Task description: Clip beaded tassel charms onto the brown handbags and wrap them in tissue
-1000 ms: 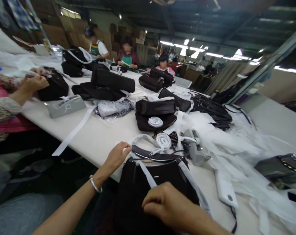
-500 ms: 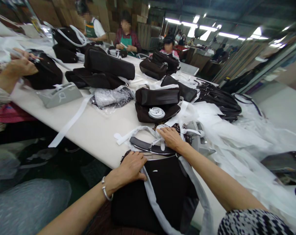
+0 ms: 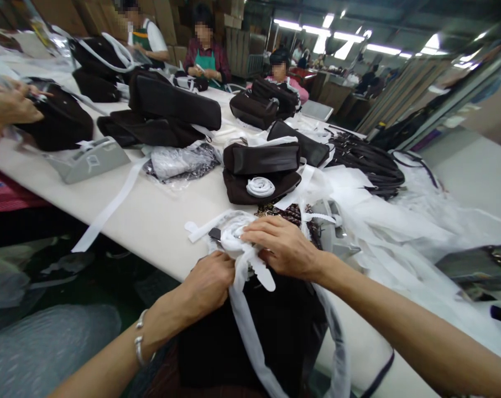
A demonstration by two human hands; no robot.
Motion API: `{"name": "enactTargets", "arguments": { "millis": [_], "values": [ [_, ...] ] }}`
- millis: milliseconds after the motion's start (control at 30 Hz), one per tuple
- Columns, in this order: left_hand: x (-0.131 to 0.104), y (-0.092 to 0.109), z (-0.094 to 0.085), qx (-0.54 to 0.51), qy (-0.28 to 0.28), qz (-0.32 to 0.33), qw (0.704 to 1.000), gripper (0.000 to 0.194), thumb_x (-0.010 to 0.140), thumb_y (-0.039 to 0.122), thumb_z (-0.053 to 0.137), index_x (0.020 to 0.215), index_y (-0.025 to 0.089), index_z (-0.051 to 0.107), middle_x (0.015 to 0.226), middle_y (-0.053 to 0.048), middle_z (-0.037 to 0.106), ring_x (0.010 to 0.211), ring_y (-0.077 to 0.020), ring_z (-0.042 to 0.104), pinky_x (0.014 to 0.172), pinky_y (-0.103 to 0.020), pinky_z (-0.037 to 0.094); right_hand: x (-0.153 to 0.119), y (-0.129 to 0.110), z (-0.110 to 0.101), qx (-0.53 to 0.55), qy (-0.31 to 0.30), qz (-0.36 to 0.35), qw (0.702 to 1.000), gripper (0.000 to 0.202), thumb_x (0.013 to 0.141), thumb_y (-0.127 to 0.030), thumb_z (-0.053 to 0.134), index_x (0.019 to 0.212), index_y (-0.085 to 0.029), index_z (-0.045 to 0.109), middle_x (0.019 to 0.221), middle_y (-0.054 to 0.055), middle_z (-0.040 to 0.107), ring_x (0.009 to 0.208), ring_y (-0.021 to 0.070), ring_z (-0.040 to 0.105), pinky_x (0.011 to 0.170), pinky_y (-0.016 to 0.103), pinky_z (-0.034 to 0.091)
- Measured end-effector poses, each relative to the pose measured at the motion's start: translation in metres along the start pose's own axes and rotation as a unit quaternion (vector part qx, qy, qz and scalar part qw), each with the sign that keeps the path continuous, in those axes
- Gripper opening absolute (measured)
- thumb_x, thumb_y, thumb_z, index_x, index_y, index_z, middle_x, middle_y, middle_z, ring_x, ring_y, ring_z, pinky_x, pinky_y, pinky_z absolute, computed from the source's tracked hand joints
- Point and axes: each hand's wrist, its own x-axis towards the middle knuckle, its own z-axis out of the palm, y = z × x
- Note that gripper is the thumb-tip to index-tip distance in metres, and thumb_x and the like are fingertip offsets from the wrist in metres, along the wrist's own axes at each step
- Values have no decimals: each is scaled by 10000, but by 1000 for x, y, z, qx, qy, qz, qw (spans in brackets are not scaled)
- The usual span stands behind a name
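Observation:
A black handbag [image 3: 283, 326] lies in front of me at the table edge, its handles [image 3: 250, 337] wrapped in white tissue. My left hand [image 3: 211, 279] is closed at the bag's top left edge, fingertips tucked out of sight. Over the bag's mouth, my right hand [image 3: 286, 246] grips a coiled strap [image 3: 230, 235] wrapped in white, its fingers on the coil's right side. A white strip end [image 3: 264, 272] hangs below that coil. The zip opening is mostly hidden under the hands and the coil.
Another black bag [image 3: 261, 160] with a white-wrapped coil [image 3: 260, 187] stands ahead. White paper strips [image 3: 379, 221] and black straps [image 3: 364, 160] heap up at right. A grey tape dispenser [image 3: 88, 160] sits left, near a co-worker's hand [image 3: 14, 105]. Other people work across the table.
The wrapped coil has been lifted and brought left over the bag's mouth by my right hand. My left hand has gone from lying on the bag to closed at its edge.

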Motion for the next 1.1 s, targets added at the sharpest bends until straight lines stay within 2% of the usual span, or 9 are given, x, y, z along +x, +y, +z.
{"name": "enactTargets", "arguments": {
  "millis": [100,233,333,533,633,733,900,1033,1100],
  "values": [
    [-14,5,-6,29,1,-2,1000,163,893,203,496,898,169,655,848,-77,650,813,-214,596,749,-337,474,1,3,4,167,-61,117,977,286,841,-232,597,1120,-184,639,1044,43,688,954,193,615,869,318,465],
    [-19,13,-19,31,34,26,999,152,928,311,525,896,194,617,832,-38,642,761,-194,582,684,-316,432,-4,29,6,378,-197,274,862,354,836,-461,612,969,-136,653,792,-11,638,676,123,559,610,218,434],
    [-15,21,-26,35,66,60,995,136,932,279,527,847,188,583,802,-31,621,727,-187,554,642,-314,392,-4,45,6,418,-304,310,798,373,781,-483,667,862,-119,659,700,-23,596,607,102,504,556,202,393],
    [-11,23,-30,35,86,89,992,90,911,246,564,848,181,573,787,-21,614,699,-184,539,617,-307,361,9,36,-9,402,-233,223,857,307,750,-333,730,986,-143,685,878,-2,658,803,136,575,734,219,430],
    [-11,19,-32,48,97,97,989,109,912,257,569,836,180,580,771,-17,611,668,-174,534,597,-296,352,11,23,-21,479,-107,243,837,431,754,-351,741,1126,-157,641,985,18,655,861,140,588,777,235,446],
    [-13,17,-33,63,130,127,981,100,920,261,563,870,180,593,754,-8,605,646,-167,527,584,-295,348,2,15,-19,530,-63,269,802,457,747,-368,760,1127,-152,631,1005,35,655,896,154,593,806,260,461],
    [-16,23,-33,47,150,165,974,103,920,268,569,912,170,600,726,0,587,628,-157,521,572,-292,347,-14,15,1,623,-143,340,690,465,784,-511,689,1033,-126,615,889,48,642,780,164,610,675,274,489],
    [-14,35,-45,30,125,169,977,99,925,245,554,868,170,586,703,5,560,590,-152,482,532,-296,315,-10,24,1,579,-275,262,721,430,712,-332,793,1037,-144,582,868,-14,607,787,117,562,704,214,450],
    [-13,42,-52,16,113,174,978,104,924,247,552,852,175,576,701,8,553,583,-152,470,524,-302,306,-7,29,-2,564,-373,223,702,468,670,-253,816,1052,-140,570,879,-22,604,804,116,560,731,213,449]
  ]
}}
